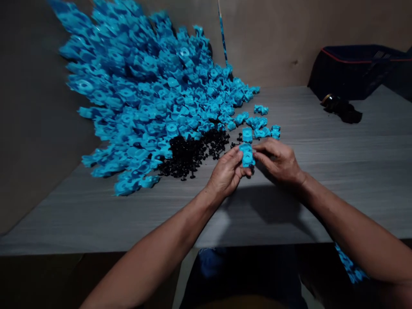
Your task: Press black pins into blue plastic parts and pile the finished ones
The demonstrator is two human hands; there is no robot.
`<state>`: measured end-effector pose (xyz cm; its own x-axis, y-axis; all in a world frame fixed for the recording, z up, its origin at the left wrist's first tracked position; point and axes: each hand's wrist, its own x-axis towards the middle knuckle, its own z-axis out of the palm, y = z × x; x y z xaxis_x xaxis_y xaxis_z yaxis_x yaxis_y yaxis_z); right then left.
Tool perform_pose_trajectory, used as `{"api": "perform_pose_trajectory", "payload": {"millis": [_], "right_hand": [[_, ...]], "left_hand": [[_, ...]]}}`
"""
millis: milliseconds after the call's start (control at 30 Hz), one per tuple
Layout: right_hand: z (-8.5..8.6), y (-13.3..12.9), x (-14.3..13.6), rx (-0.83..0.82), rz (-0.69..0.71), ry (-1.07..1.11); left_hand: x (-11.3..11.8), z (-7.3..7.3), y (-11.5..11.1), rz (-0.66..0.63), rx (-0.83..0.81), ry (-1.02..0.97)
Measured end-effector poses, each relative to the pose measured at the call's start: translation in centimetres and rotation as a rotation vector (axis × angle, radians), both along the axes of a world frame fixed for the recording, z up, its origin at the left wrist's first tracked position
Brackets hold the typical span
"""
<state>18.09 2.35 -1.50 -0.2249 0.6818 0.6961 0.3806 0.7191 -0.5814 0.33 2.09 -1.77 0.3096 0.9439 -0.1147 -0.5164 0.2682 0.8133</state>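
My left hand [227, 170] grips a small light-blue plastic toy car [247, 157] just above the table, with thumb and fingers around its left side and underside. A black wheel shows at the car's lower right corner. My right hand [280, 162] has its fingers closed at the car's right edge; whether a small part sits between the fingertips is hidden. Right behind the held car lie another blue car body [247, 134] and a blue car with black wheels [275, 131]. Black wheel-and-axle pieces [188, 155] are heaped left of my hands.
A large pile of blue car bodies [138, 86] rises on the left against the wall. At the back right stands a dark basket [350, 73] with a red line near its rim, and a black bundled object [343, 109] lies before it. The grey table's [128, 227] front edge runs below my forearms.
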Motion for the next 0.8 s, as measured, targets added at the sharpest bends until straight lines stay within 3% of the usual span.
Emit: {"api": "perform_pose_trajectory", "payload": {"millis": [133,200,400,500,633,800], "right_hand": [[0.5,0.5,1.5,-0.398,0.121,-0.042],[0.2,0.6,1.7,-0.522,0.167,-0.063],[-1.5,0.2,-0.3,-0.589,0.104,0.103],[-1.4,-0.1,-1.0,-0.619,0.061,0.224],[-0.8,-0.4,-1.4,-0.744,0.143,0.381],[-0.9,-0.4,-1.7,-0.781,0.157,0.403]], "left_hand": [[0.0,0.0,0.4,0.095,-0.032,0.040],[-0.1,0.2,0.4,0.111,-0.054,0.038],[0.0,0.7,0.2,0.135,-0.125,-0.076],[0.0,1.2,0.0,0.149,-0.179,-0.127],[0.1,1.9,-0.1,0.156,-0.238,-0.142],[0.1,1.8,-0.1,0.146,-0.234,-0.145]]}}
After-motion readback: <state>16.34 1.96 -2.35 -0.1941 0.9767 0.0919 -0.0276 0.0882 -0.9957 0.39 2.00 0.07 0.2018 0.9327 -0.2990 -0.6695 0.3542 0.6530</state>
